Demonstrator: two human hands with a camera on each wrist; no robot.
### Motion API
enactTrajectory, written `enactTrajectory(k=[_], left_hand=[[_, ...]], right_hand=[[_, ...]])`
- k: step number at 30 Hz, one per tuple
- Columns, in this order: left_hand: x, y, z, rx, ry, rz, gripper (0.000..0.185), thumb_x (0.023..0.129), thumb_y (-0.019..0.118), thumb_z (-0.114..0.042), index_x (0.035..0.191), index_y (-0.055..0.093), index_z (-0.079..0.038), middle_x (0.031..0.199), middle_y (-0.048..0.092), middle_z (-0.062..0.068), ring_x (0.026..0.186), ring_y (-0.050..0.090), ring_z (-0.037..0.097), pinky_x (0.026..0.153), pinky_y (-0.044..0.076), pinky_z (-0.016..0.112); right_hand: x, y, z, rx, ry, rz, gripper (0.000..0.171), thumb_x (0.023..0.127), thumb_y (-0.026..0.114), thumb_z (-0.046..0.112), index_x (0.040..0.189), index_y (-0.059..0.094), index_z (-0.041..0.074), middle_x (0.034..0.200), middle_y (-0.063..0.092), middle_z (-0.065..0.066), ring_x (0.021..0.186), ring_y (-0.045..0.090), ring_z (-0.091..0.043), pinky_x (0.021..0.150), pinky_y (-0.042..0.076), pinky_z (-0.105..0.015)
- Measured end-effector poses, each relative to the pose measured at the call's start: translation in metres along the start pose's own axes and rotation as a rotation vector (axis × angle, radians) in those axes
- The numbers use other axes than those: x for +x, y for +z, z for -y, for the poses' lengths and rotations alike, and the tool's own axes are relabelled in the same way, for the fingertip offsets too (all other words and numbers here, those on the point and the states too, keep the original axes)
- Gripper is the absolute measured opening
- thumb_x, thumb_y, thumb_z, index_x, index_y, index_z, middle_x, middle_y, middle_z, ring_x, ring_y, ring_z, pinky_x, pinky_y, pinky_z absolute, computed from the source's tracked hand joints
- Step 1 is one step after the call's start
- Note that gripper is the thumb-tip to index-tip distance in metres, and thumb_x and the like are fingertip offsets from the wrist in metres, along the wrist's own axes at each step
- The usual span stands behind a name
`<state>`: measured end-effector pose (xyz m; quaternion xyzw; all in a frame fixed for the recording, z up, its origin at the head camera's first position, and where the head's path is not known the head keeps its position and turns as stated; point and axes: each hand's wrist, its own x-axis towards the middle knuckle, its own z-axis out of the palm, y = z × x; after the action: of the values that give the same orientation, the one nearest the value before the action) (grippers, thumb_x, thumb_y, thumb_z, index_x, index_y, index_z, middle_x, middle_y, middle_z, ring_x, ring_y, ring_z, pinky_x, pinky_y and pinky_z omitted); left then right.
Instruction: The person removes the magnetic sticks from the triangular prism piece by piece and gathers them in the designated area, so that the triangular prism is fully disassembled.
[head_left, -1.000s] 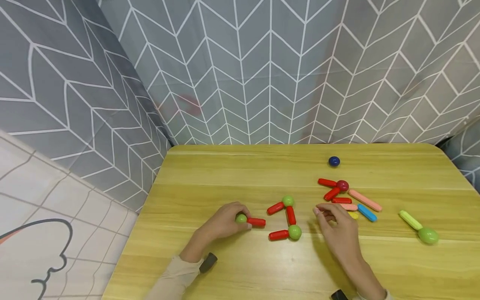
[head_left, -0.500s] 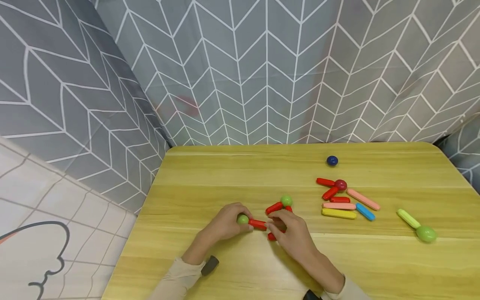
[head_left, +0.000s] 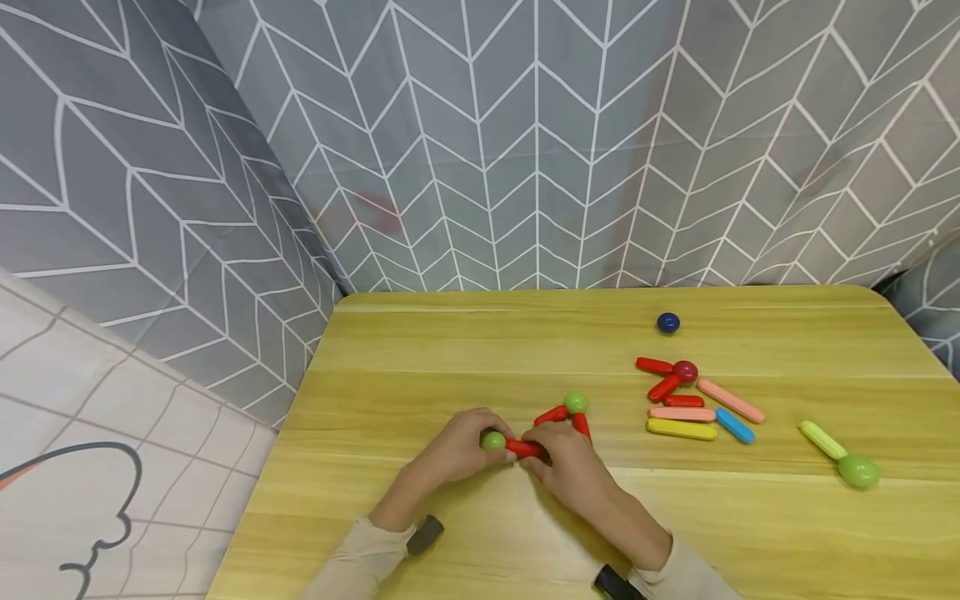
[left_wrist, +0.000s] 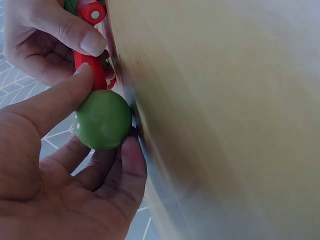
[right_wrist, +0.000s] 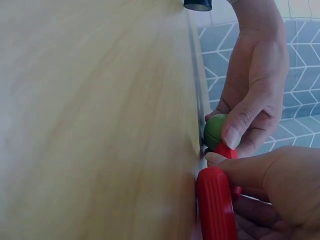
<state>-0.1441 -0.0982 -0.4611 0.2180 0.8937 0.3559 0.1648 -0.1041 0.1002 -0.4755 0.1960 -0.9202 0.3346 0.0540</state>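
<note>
In the head view my left hand [head_left: 459, 452] grips a green ball [head_left: 492, 441] with a red stick [head_left: 522, 448] joined to its right side. The left wrist view shows the thumb lying along this red stick [left_wrist: 95, 70], fingertips under the green ball [left_wrist: 104, 120]. My right hand [head_left: 576, 468] pinches the stick's far end between thumb and fingers. Another ridged red stick [right_wrist: 216, 205] lies close by the right hand in its wrist view. Behind that hand, a green ball [head_left: 576, 402] joins two red sticks [head_left: 551, 415]. A second green ball there is hidden by the right hand.
Right of the hands lie a yellow stick [head_left: 681, 429], pink sticks [head_left: 731, 401], a blue stick [head_left: 735, 426] and a dark red ball [head_left: 686, 372] with red sticks. A navy ball [head_left: 668, 322] sits farther back. A lime stick with a green ball [head_left: 858, 472] lies at right.
My right hand has moved left from beside the pink and yellow sticks and now pinches the red stick, uncovering the yellow one. The left hand has shifted slightly right with its green ball.
</note>
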Motion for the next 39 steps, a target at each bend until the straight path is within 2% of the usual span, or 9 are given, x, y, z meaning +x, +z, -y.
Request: enactTrajectory(k=[4,12,22,32,39], left_hand=[[-0.0013,-0.0005,0.0,-0.023,-0.004,0.012,0.016,0.087,0.079,-0.023,0.101,0.075,-0.018,0.105,0.07,-0.005,0.106,0.064,0.016,0.097,0.05,0.039],[-0.0009,-0.0002,0.001,-0.002,0.013,-0.001,0.019,0.087,0.079,-0.021,0.104,0.075,-0.014,0.108,0.07,0.0,0.107,0.064,0.02,0.098,0.05,0.041],[0.0001,0.0001,-0.0001,0.024,0.013,-0.002,0.023,0.088,0.079,-0.023,0.107,0.075,-0.012,0.109,0.071,0.001,0.108,0.064,0.021,0.098,0.051,0.04],[0.0009,-0.0005,-0.001,0.04,0.012,-0.006,0.021,0.088,0.079,-0.021,0.106,0.075,-0.012,0.11,0.071,0.001,0.11,0.064,0.022,0.1,0.05,0.043],[0.0019,0.0005,-0.0002,0.039,0.019,-0.009,0.021,0.087,0.079,-0.02,0.106,0.076,-0.012,0.109,0.071,0.001,0.109,0.065,0.021,0.1,0.05,0.041]], right_hand=[[0.0005,0.0009,0.0012,0.015,0.003,0.025,0.015,0.083,0.081,0.011,0.096,0.074,0.01,0.092,0.071,0.001,0.084,0.06,-0.009,0.073,0.05,-0.022],[0.0006,0.0042,0.0032,0.08,0.017,-0.015,0.021,0.085,0.078,0.01,0.106,0.074,0.008,0.099,0.074,-0.002,0.085,0.066,-0.009,0.074,0.053,-0.021],[0.0005,0.0095,0.003,0.142,0.019,-0.031,0.016,0.091,0.073,0.01,0.107,0.074,0.008,0.099,0.074,-0.001,0.087,0.065,-0.01,0.076,0.053,-0.022],[0.0025,0.0093,0.0039,0.113,-0.021,-0.056,0.016,0.089,0.074,0.008,0.104,0.076,0.008,0.093,0.074,0.0,0.082,0.063,-0.008,0.074,0.052,-0.021],[0.0022,0.0093,0.0039,0.114,-0.007,-0.044,0.016,0.089,0.074,0.007,0.106,0.076,0.007,0.094,0.074,-0.002,0.078,0.058,-0.005,0.069,0.048,-0.017]])
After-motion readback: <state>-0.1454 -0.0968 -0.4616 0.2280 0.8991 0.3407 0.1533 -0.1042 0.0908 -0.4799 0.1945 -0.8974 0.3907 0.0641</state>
